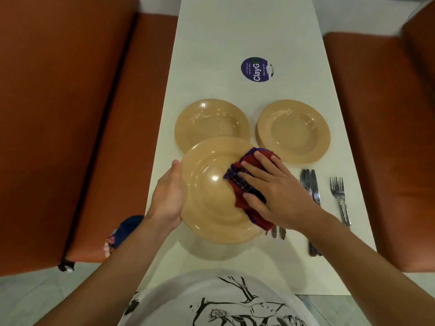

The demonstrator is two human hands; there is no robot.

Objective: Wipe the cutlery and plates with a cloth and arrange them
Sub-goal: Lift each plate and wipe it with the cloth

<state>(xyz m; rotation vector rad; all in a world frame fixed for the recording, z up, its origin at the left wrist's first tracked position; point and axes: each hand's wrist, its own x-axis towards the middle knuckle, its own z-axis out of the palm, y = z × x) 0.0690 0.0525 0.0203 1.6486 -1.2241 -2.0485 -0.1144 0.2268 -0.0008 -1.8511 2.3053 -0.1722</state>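
Tan plate (211, 191), gripped by our left hand (168, 198), gets wiped with the cloth (244, 182) under our flat right hand (275, 191); knives (310, 184) and forks (340, 196) probably remain unwiped.

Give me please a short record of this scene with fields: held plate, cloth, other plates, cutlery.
held plate: tan plate, tilted above the table, left hand grips its rim
cloth: red and blue cloth, pressed on the plate by the right hand
other plates: left plate; right stack
cutlery: knives and forks, at the right
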